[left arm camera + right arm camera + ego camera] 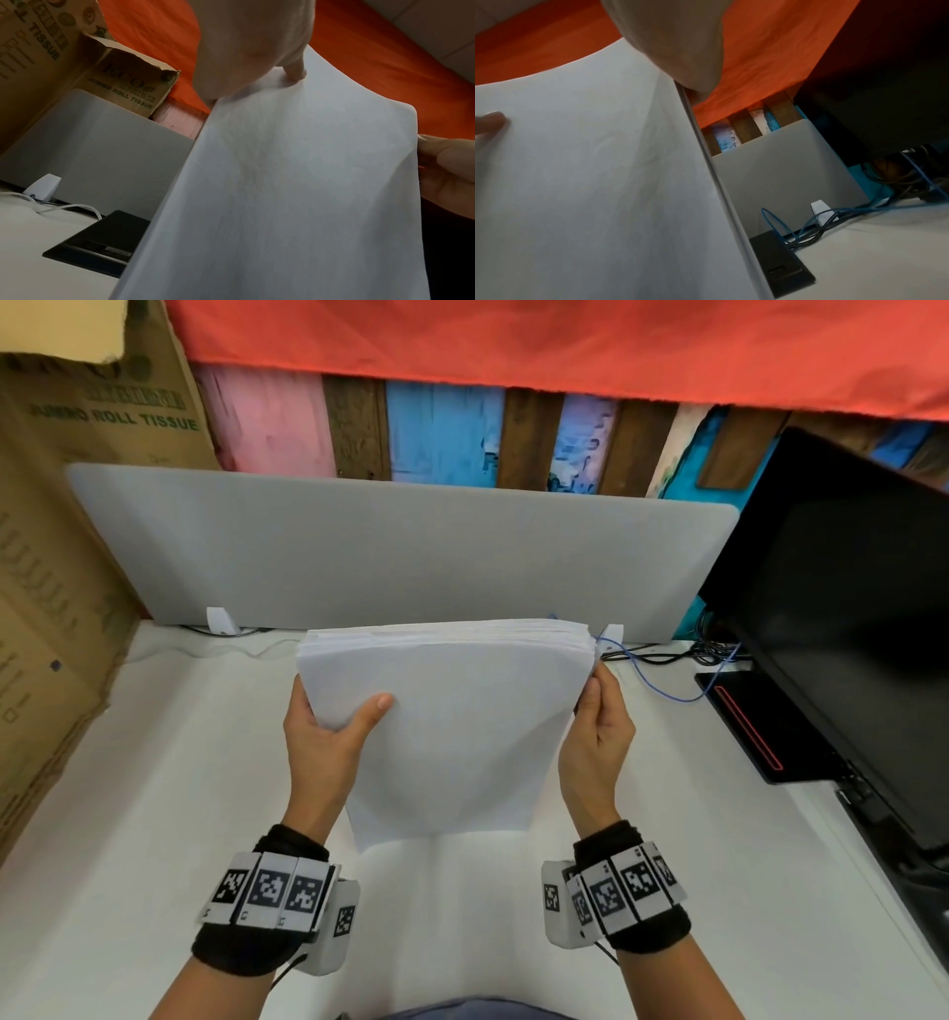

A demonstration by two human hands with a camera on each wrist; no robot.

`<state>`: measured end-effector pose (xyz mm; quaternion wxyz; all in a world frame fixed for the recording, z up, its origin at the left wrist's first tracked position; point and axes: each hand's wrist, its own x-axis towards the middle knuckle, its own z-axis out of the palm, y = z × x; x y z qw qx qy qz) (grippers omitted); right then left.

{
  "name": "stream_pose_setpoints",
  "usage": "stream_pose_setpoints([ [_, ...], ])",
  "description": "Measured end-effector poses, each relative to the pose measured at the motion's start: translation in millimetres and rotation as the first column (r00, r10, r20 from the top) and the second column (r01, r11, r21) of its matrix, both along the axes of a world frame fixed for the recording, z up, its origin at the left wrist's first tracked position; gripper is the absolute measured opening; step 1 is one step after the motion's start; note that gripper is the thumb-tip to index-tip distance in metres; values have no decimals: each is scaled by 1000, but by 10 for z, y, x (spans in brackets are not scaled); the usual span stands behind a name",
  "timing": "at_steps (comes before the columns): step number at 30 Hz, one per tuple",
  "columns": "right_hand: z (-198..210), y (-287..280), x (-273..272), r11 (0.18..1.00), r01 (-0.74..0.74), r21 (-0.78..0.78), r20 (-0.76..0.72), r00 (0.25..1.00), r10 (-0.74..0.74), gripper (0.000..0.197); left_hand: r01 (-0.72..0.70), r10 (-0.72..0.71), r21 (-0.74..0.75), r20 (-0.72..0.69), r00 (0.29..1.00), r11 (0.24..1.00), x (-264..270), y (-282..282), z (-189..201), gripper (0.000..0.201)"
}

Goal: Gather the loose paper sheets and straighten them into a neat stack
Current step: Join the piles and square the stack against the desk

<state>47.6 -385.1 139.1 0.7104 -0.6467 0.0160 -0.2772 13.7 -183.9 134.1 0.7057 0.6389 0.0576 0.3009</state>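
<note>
Paper stack (452,721): edge layers visible from right wrist.

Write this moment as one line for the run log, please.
paper stack: upright on desk | left hand: holds left edge | right hand: holds right edge

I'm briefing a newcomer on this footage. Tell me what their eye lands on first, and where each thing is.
First, the white stack of paper held upright at centre over the white desk, the left hand gripping its left edge and the right hand its right edge. Next, the red cloth hanging across the top, above the grey divider panel. Then the black monitor at the right edge.
</note>
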Motion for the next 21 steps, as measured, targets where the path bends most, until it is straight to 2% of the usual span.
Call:
stream_pose_setpoints([
  [2, 23, -1, 19, 999, 0, 45, 1, 1000, 0, 28, 9, -9, -7, 10, 1000, 1000, -10, 3, 10, 56],
  [8, 6, -140, 112, 963, -117, 242, 42, 993, 110, 21, 17, -17, 25, 22, 1000, 1000, -4, 10, 3, 47],
  [12, 14, -205, 171, 889, -310, 338, -29, 940, 339, 10, 32, -33, 26, 20, 999, 999, 0, 17, 22, 46],
  [14, -12, -246, 246, 824, -381, 419, -58, 895, 443, 15, 44, -44, 15, 19, 999, 999, 0, 17, 33, 44],
  [16, -40, -271, 329, 776, -432, 460, -71, 853, 517, 29, 51, -51, 8, 22, 998, 999, 2, 18, 42, 44],
  [18, -44, -276, 385, 748, -462, 477, -91, 821, 564, 49, 58, -58, 10, 18, 998, 998, 7, 28, 46, 42],
  [21, -22, -285, 421, 724, -475, 500, -120, 790, 601, 58, 71, -72, 33, 9, 997, 997, 16, 41, 39, 41],
])
